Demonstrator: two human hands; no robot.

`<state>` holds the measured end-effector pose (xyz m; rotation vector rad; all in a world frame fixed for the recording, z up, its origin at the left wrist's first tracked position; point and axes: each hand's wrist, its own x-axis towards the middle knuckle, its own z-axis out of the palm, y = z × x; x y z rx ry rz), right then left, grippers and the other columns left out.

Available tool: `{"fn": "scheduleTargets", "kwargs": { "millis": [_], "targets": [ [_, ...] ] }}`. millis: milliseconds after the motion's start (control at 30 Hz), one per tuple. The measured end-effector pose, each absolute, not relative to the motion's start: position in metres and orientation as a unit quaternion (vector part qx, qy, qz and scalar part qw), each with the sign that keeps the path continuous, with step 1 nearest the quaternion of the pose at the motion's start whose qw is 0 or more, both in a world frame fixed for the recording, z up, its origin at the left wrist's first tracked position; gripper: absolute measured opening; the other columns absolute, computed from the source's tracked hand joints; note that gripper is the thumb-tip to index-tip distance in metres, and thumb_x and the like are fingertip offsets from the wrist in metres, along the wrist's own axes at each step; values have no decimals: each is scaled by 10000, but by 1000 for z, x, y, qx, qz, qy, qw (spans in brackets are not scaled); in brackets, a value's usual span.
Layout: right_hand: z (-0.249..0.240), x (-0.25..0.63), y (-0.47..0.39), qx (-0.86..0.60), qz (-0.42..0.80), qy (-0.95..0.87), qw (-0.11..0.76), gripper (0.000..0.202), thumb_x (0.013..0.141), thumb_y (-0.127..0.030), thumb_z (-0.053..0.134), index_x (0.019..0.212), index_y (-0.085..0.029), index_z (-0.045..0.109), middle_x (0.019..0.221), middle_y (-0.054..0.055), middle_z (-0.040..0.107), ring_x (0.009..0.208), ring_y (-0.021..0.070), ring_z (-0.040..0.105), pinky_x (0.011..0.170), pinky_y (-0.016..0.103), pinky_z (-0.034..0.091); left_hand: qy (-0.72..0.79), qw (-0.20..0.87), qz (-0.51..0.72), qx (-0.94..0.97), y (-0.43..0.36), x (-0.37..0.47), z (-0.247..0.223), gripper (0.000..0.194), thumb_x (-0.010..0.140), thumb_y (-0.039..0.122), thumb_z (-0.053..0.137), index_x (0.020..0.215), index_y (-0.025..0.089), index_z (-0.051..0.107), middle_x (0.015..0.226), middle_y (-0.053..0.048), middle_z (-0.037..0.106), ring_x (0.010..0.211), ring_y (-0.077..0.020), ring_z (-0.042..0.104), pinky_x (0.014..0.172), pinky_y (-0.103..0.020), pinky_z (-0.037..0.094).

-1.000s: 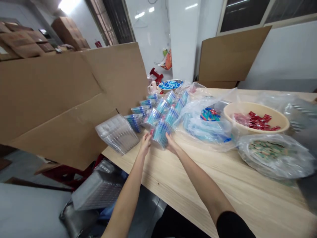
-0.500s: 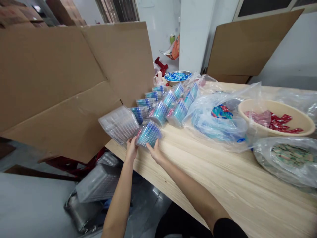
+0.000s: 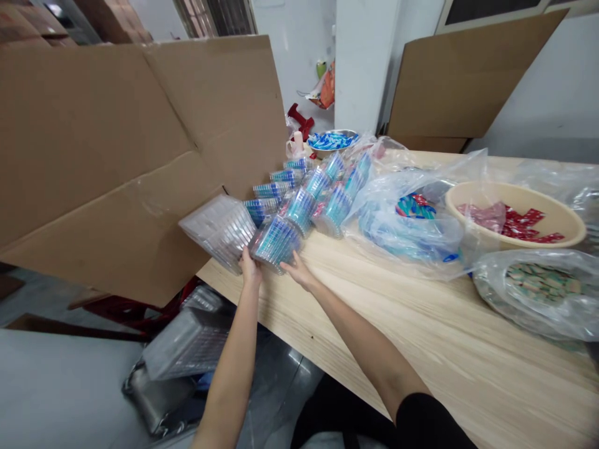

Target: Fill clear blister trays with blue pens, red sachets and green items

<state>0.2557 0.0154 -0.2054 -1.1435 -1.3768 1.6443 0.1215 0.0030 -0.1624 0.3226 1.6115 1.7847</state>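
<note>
Gripping tray stack (image 3: 277,242), my L hand (image 3: 251,269) + R hand (image 3: 299,272) opp. sides | nr worktop (image 3: 444,324) L corner | prob. light, slick, flexy; hold both sides

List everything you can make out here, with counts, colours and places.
Table: one, pale wood, centre to right
Held stack: one, clear with blue and teal, between the hands
Similar stacks: about nine, clear with blue and teal, beyond it
Clear trays: one stack, colourless, left of it
Lower trays: one stack, greyish, lower left
Basin: one, cream, right
Packets: several, red, in the basin
Plastic bags: at least two, see-through, right
Bowl: one, metallic, far end, holding blue-white pieces
Cardboard sheets: at least two, brown, left and back right
Left hand: one, bare, at the held stack's left
Right hand: one, bare, at its right
Sleeve: one, black, bottom
</note>
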Motion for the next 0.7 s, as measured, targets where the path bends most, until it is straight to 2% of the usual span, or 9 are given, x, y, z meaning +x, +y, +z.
{"fn": "scheduleTargets", "kwargs": {
  "millis": [133, 200, 300, 367, 467, 533, 600, 700],
  "targets": [
    [-190, 273, -16, -443, 624, -552, 332, 953, 764, -601, 631, 1486, -85, 284, 1522, 218, 318, 1356, 338, 418, 1116, 512, 330, 625, 351, 696, 34, -38, 154, -155, 318, 957, 329, 316, 1198, 207, 483, 1204, -71, 588, 1278, -160, 474, 975, -280, 450],
    [-180, 281, -45, -428, 614, -573, 335, 861, 804, -605, 579, 1462, -100, 351, 1529, 180, 329, 1400, 309, 354, 1158, 474, 272, 614, 384, 690, 18, -66, 184, -154, 290, 952, 295, 347, 1196, 243, 494, 1246, -49, 578, 1345, -146, 410, 1043, -287, 410],
    [-170, 297, -88, -374, 559, -657, 341, 696, 905, -577, 433, 1462, -163, 371, 1517, 111, 380, 1433, 250, 297, 1197, 444, 187, 567, 514, 643, 18, -102, 224, -145, 271, 942, 330, 383, 1071, 229, 599, 1153, -94, 650, 1242, -230, 543, 1019, -405, 460],
    [-169, 315, -104, -321, 483, -746, 329, 639, 944, -553, 356, 1473, -195, 352, 1523, 91, 372, 1444, 245, 272, 1205, 477, 135, 530, 599, 600, 19, -117, 237, -128, 368, 941, 423, 371, 999, 194, 654, 1114, -146, 675, 1161, -292, 605, 984, -485, 483],
    [-174, 351, -102, -350, 384, -801, 296, 660, 941, -583, 323, 1413, -140, 452, 1527, 153, 344, 1457, 302, 220, 1193, 551, 77, 458, 652, 598, 85, -128, 241, -96, 479, 915, 558, 388, 1071, 200, 665, 1258, -132, 626, 1250, -269, 546, 1074, -460, 416],
    [-178, 373, -93, -450, 369, -760, 290, 727, 933, -617, 285, 1348, -66, 514, 1516, 230, 328, 1448, 342, 230, 1177, 576, 125, 414, 631, 630, 186, -132, 246, -81, 529, 884, 631, 407, 1177, 246, 622, 1376, -84, 553, 1330, -241, 466, 1130, -437, 350],
    [-179, 389, -89, -510, 382, -707, 307, 756, 922, -643, 281, 1317, -51, 534, 1512, 257, 318, 1426, 342, 289, 1162, 545, 225, 425, 554, 643, 316, -134, 254, -74, 553, 869, 656, 419, 1224, 267, 590, 1444, -67, 489, 1374, -241, 407, 1150, -447, 312],
    [-172, 403, -97, -498, 394, -688, 351, 703, 912, -649, 314, 1300, -114, 554, 1502, 214, 356, 1394, 305, 365, 1142, 488, 311, 543, 312, 578, 524, -124, 247, -73, 486, 841, 589, 537, 1183, 252, 610, 1486, -74, 434, 1421, -257, 321, 1185, -456, 228]
  ]
}}
